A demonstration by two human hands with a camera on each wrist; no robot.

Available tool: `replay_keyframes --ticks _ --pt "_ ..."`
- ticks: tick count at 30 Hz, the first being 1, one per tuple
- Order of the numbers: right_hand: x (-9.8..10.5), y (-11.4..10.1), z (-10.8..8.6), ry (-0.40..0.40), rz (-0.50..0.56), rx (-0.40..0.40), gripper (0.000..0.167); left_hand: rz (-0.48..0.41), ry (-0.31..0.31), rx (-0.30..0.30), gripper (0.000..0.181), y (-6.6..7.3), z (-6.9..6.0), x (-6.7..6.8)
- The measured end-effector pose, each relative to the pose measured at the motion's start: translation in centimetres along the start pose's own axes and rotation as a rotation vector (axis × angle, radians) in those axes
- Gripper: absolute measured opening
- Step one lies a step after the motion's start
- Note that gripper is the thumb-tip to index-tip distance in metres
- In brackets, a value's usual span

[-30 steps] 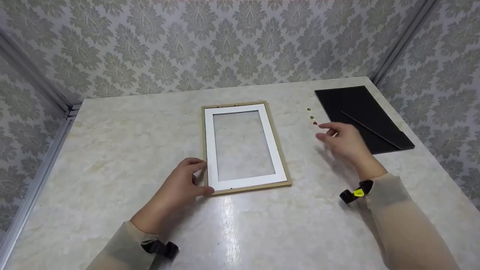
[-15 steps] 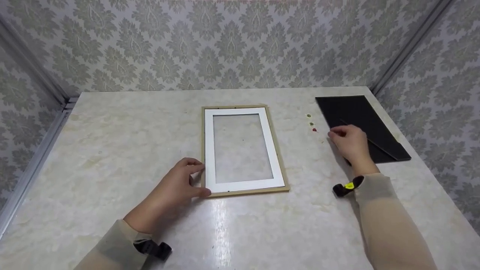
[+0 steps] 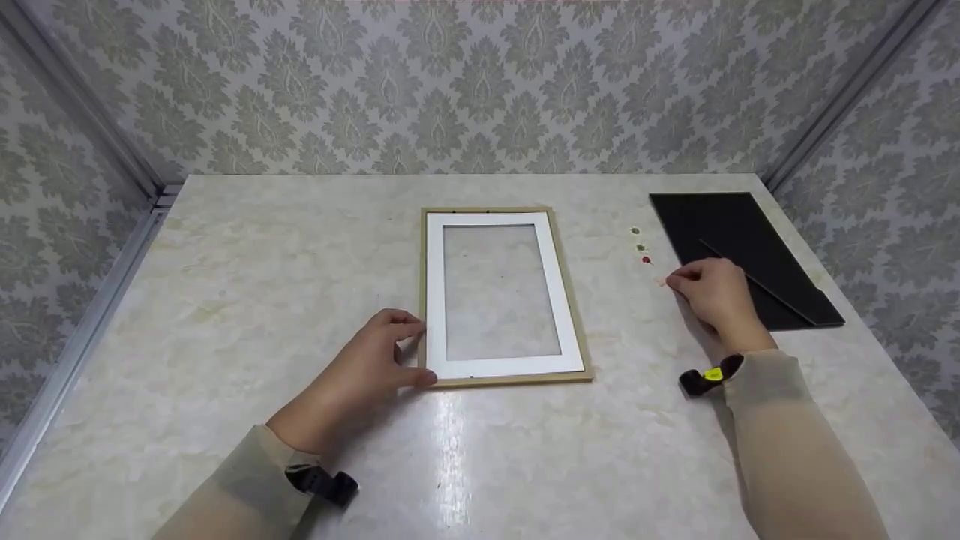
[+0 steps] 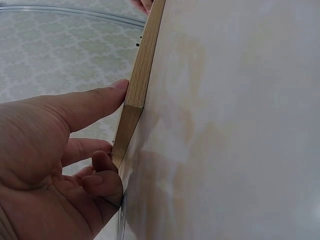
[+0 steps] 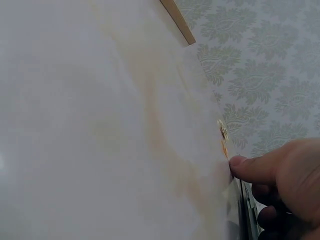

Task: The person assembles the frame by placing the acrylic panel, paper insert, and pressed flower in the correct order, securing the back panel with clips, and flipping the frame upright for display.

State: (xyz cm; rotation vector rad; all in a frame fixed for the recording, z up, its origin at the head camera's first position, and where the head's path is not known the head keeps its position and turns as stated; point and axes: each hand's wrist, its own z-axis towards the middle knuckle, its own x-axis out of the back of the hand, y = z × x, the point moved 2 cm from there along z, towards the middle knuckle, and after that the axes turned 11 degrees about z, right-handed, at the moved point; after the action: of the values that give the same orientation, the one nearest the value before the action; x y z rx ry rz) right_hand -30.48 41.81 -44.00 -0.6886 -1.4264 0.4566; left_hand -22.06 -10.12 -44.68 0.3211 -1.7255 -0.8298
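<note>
A wood-coloured picture frame (image 3: 581, 330) with a white mat border and a see-through middle lies flat on the table. My left hand (image 3: 356, 382) holds its near left corner, thumb on the near edge and fingers on the left side, as the left wrist view also shows. To the right, my right hand (image 3: 716, 298) has its thumb and index finger together at a small orange pressed flower (image 3: 661, 282), low over the table. Beyond it a red flower (image 3: 646, 259) with a thin stem and two small greenish flowers, one greenish flower (image 3: 636, 231) farthest, lie in a row.
A black backing board (image 3: 720, 217) lies at the right of the marbled table (image 3: 285, 255), with a stand flap (image 3: 765, 289) on it, partly behind my right hand. Patterned wallpaper panels (image 3: 480, 90) close off the back and both sides.
My right hand has drawn back from the red flower and moved down to the orange flower, its thumb and finger closing together there. The left hand stays at the frame's corner.
</note>
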Motion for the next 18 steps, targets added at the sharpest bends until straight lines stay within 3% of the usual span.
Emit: replay_keyframes --ticks 18 --pt "-0.55 -0.07 -0.12 -0.017 0.027 -0.001 0.025 0.001 0.013 -0.009 0.081 -0.07 -0.01 -0.08"
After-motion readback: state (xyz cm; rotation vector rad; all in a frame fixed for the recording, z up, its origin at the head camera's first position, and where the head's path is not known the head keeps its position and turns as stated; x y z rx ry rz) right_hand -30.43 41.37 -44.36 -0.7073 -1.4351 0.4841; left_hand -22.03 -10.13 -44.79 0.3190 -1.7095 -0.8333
